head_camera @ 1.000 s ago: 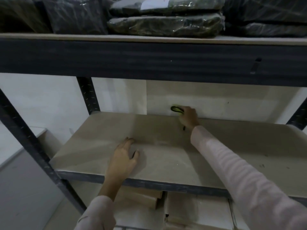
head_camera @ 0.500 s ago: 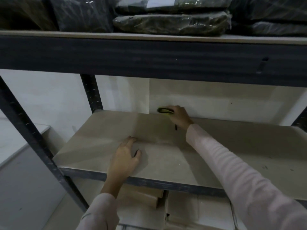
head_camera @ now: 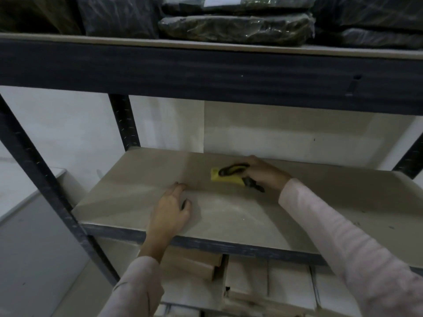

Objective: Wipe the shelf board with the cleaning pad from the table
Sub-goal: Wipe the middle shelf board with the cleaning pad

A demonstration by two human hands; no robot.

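The shelf board [head_camera: 229,216] in front of you is pale pressed wood, matt and smooth, with a faint dusty bloom. Your cleaning pad [head_camera: 217,178] looks like soft yellow cloth under a glossy black plastic handle. The front beam [head_camera: 229,247] is dark metal, matt and scuffed. Above you, the bundles [head_camera: 235,28] wear shiny, crinkled plastic wrap; below, the boxes [head_camera: 247,280] are plain matt cardboard.

The pad [head_camera: 217,178] is yellow with a black handle [head_camera: 231,170], the shelf board [head_camera: 229,213] plain beige, the frame [head_camera: 206,74] black, the sleeves [head_camera: 343,236] pale pink.
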